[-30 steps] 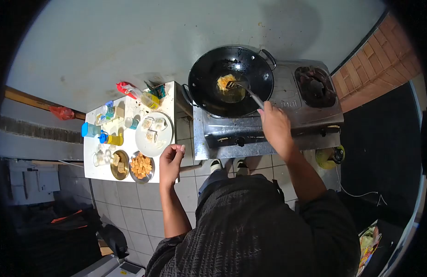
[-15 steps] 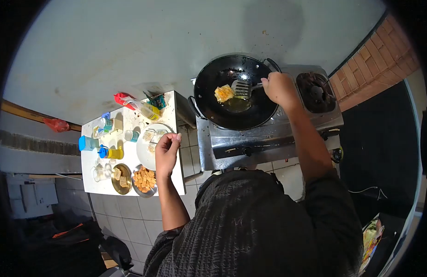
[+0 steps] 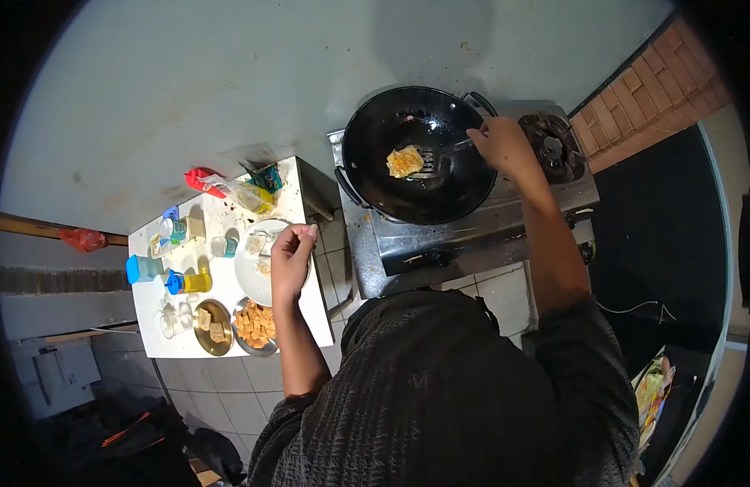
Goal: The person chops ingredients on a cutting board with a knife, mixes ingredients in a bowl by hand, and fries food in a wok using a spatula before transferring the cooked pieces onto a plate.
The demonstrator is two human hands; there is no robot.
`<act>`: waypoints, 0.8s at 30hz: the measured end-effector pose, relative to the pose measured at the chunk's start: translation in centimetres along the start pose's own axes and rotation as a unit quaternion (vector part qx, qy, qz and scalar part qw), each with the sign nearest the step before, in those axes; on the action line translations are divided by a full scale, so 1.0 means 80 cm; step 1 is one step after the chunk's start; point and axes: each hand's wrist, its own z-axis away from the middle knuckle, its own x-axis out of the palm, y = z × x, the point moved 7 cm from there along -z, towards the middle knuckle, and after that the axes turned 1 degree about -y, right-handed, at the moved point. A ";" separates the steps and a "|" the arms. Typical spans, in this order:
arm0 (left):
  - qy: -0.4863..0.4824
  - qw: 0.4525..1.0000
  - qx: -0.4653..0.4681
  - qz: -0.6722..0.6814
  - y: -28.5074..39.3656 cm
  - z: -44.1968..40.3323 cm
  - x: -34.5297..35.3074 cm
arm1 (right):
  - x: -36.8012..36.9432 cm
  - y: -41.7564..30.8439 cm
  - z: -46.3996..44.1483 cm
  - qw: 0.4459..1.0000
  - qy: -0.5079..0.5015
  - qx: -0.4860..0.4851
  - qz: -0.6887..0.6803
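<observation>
Round black wok (image 3: 371, 162); golden fried piece (image 3: 403, 162) inside
Right hand (image 3: 503, 146) grasping slotted metal spatula (image 3: 428, 164); left hand (image 3: 290, 266) curled, hold unclear

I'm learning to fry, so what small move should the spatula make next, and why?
Probably slide the spatula under the golden food: in the wok, its slotted blade is at the food's edge, with much of it showing beside the food.

The round black metal wok (image 3: 373, 146) sat on the silver metal stove (image 3: 480, 243), left of the blackened burner (image 3: 552, 148), with the flat golden fried piece (image 3: 405, 161) inside. Left of the stove, the white rectangular table (image 3: 310, 325) bore the round white plate (image 3: 257, 286) and the round silver metal bowl (image 3: 269, 350).
</observation>
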 end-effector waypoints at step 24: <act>0.010 1.000 -0.012 -0.005 -0.002 -0.004 -0.022 | -0.032 -0.032 0.080 0.992 0.123 -0.025 0.020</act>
